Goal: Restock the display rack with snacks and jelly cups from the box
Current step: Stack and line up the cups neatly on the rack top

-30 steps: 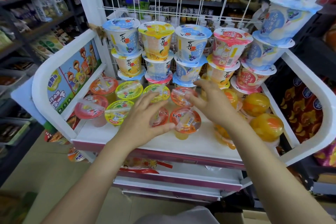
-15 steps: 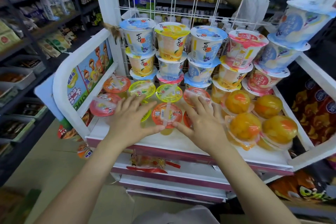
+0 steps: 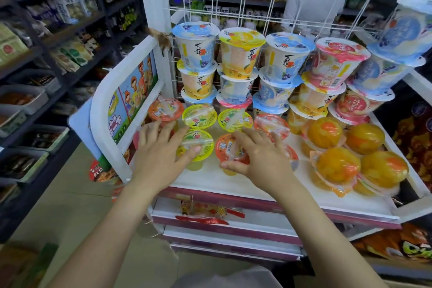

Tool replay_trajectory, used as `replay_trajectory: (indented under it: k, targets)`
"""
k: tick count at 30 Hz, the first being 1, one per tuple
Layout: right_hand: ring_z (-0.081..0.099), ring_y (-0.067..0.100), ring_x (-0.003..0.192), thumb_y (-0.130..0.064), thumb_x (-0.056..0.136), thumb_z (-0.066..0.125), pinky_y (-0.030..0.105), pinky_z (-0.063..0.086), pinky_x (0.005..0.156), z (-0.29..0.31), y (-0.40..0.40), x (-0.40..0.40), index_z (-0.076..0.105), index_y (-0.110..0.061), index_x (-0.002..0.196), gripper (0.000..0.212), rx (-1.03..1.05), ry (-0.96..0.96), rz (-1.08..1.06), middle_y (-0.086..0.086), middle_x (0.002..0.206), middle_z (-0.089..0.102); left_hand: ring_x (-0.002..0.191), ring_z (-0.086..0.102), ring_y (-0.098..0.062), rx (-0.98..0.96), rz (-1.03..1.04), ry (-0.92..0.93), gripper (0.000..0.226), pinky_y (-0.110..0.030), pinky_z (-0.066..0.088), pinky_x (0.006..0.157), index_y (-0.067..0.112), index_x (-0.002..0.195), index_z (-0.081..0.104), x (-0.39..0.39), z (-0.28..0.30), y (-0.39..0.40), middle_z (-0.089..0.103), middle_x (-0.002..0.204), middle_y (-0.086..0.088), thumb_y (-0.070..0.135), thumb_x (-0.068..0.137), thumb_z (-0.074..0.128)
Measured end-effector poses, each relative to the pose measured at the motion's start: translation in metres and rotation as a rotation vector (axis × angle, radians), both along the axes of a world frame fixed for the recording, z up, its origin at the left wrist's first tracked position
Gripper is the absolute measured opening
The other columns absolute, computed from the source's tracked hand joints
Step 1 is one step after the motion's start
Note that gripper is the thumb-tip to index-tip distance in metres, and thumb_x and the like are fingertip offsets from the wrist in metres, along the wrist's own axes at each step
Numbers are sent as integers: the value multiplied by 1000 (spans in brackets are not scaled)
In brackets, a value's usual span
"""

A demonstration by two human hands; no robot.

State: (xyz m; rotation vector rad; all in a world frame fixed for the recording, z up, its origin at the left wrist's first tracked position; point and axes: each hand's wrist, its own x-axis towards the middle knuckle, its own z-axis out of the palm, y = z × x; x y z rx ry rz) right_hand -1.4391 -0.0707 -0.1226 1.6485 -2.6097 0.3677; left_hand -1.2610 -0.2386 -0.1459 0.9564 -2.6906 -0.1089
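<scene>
On the top shelf (image 3: 261, 186) of the white display rack, small jelly cups stand in rows. My left hand (image 3: 159, 156) lies flat with spread fingers on the left front cups, its thumb touching a yellow-lidded cup (image 3: 201, 141). To its right, my right hand (image 3: 261, 159) is spread over a red-lidded cup (image 3: 225, 147), thumb at the cup's front edge. Neither hand lifts a cup. Tall jelly cups (image 3: 240, 54) are stacked in columns at the back. Orange domed fruit jellies (image 3: 336, 166) fill the right side.
A wire grid (image 3: 233, 14) backs the rack and a cartoon side panel (image 3: 131, 105) closes its left. Lower rack tiers (image 3: 233, 220) hold a red snack packet. Dark store shelves (image 3: 46, 54) line the aisle at left. Snack bags (image 3: 411, 138) hang at right.
Both hands have slid left along the front row. The yellow-lidded cup, earlier under my left hand, now shows between the hands. My view has swung left.
</scene>
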Motion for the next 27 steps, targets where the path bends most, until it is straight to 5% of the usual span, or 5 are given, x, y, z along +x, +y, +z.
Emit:
replay_trajectory:
  k: [10, 17, 27]
  targets:
    - [32, 23, 144, -91, 63, 24, 54, 14, 118, 15, -20, 10, 46, -23, 144, 108, -15, 20, 45, 3, 154, 39, 140, 33, -25, 61, -56, 124, 86, -49, 16, 117, 33, 144, 47, 13, 8, -16, 43, 150, -2, 86, 81, 19]
    - [25, 19, 147, -71, 75, 64, 48, 8, 120, 22, -58, 31, 43, -27, 147, 87, 90, -55, 194, -2, 158, 33, 137, 39, -29, 108, -54, 191, 69, -53, 25, 113, 24, 132, 61, 24, -7, -30, 50, 145, -3, 69, 92, 25]
    - [29, 20, 145, -69, 77, 65, 45, 16, 119, 22, -63, 34, 43, -27, 147, 84, 105, -65, 134, -1, 158, 32, 136, 39, -30, 97, -74, 190, 62, -51, 28, 112, 25, 131, 61, 25, -10, -35, 51, 143, -3, 64, 94, 29]
